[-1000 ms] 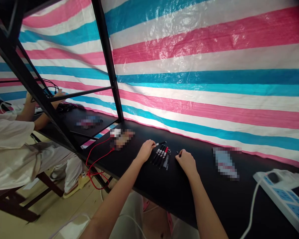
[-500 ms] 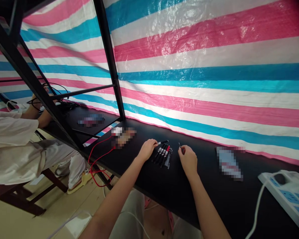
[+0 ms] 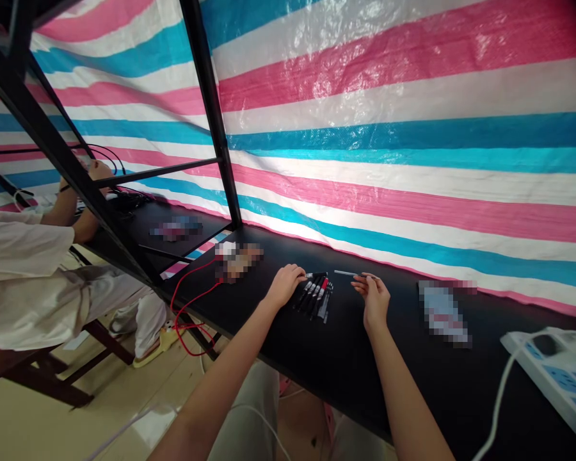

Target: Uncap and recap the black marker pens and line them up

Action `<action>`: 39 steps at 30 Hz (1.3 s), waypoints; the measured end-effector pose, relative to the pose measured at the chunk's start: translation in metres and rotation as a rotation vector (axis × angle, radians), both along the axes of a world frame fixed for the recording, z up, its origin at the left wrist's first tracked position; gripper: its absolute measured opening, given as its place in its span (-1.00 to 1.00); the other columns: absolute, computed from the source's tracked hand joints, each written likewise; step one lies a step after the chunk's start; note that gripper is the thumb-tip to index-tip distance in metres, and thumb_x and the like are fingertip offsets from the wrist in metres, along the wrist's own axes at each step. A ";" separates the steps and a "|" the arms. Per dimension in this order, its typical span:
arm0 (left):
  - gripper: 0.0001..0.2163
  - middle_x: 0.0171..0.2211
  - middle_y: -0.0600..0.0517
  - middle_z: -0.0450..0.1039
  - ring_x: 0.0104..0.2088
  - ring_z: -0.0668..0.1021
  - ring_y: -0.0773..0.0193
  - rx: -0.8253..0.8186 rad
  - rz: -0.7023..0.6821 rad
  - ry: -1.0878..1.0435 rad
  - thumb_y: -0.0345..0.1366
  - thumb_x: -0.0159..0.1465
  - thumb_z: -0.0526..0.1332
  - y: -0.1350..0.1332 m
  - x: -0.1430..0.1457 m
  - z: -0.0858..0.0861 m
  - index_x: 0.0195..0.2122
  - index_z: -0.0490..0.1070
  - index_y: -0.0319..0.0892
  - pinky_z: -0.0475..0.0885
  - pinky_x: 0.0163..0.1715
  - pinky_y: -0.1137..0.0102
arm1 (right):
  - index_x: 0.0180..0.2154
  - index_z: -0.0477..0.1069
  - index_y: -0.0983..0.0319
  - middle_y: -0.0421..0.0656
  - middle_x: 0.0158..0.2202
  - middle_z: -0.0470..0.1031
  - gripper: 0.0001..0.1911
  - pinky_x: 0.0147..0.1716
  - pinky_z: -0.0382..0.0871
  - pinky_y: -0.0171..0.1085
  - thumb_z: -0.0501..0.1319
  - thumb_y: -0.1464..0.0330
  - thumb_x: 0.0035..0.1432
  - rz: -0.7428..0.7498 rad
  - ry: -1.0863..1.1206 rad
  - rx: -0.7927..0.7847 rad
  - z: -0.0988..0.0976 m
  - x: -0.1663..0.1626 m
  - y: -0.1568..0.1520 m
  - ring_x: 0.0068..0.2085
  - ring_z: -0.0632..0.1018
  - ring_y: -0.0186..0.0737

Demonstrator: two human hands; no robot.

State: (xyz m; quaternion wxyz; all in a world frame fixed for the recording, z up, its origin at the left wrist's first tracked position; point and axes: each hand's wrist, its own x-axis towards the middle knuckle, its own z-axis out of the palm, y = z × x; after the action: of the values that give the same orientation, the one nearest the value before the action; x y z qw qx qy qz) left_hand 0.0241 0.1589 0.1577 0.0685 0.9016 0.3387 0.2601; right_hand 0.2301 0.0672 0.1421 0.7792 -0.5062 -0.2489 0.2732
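Pens [image 3: 317, 296] lie in a row on counter [image 3: 345, 371], betw. both hands. Left hand [image 3: 284, 285] fingers pinch black pen [image 3: 313, 275] at the row's far end. Right hand [image 3: 377, 296] fingers hold thin stick [image 3: 346, 273] just above counter.

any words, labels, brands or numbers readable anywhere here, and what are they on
No text reads clearly.
pens by the left hand: markings too small.
thin stick in the right hand: no marks legible.
Three pixelated patches on the black table: blurred.
power strip and striped tarp: no print shows.
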 end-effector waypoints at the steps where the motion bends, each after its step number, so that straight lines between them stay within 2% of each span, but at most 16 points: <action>1: -0.83 -0.32 0.05 0.33 -0.25 0.35 0.29 -0.001 0.001 0.004 -0.22 0.28 0.00 0.000 0.000 0.000 -0.30 0.32 -0.16 0.21 -0.27 0.42 | -0.32 0.35 0.27 -0.15 -0.42 0.51 -0.74 -0.51 0.35 -0.40 0.17 0.24 -0.05 0.015 0.009 -0.008 0.000 0.001 0.000 -0.46 0.52 -0.33; 10: -0.83 -0.31 0.03 0.34 -0.23 0.34 0.28 -0.024 0.017 -0.006 -0.24 0.28 -0.01 -0.001 -0.001 0.003 -0.28 0.33 -0.15 0.22 -0.23 0.39 | -0.27 0.34 0.25 -0.11 -0.31 0.53 -0.67 -0.62 0.32 -0.43 0.15 0.17 -0.05 0.123 -0.050 -0.141 0.007 -0.006 -0.004 -0.47 0.52 -0.31; 17: -0.83 -0.30 0.03 0.33 -0.22 0.34 0.28 -0.041 0.005 0.013 -0.24 0.27 0.00 -0.002 0.000 0.005 -0.27 0.33 -0.15 0.22 -0.23 0.39 | -0.30 0.35 0.25 -0.10 -0.27 0.52 -0.69 -0.63 0.31 -0.45 0.15 0.17 -0.04 0.171 -0.071 -0.133 0.005 -0.005 -0.003 -0.46 0.53 -0.31; 24: -0.83 -0.30 0.04 0.34 -0.22 0.35 0.29 -0.031 -0.034 0.001 -0.23 0.27 0.01 -0.002 0.000 0.005 -0.28 0.34 -0.15 0.22 -0.22 0.39 | -0.26 0.34 0.24 -0.06 -0.22 0.51 -0.66 -0.63 0.30 -0.46 0.16 0.16 -0.04 0.097 -0.053 -0.113 0.004 -0.002 -0.002 -0.42 0.55 -0.26; 39: -0.83 -0.31 0.04 0.35 -0.24 0.36 0.29 -0.045 -0.083 -0.037 -0.25 0.27 0.00 -0.004 0.000 0.007 -0.28 0.34 -0.15 0.24 -0.20 0.40 | -0.27 0.31 0.23 -0.07 -0.23 0.52 -0.66 -0.66 0.26 -0.47 0.15 0.13 -0.03 0.192 -0.076 -0.153 0.007 -0.008 -0.004 -0.48 0.55 -0.27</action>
State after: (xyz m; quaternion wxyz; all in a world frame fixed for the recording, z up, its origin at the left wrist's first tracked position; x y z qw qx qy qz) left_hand 0.0241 0.1545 0.1645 0.1059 0.9080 0.3057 0.2660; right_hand 0.2222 0.0634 0.1487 0.6985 -0.5480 -0.3041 0.3454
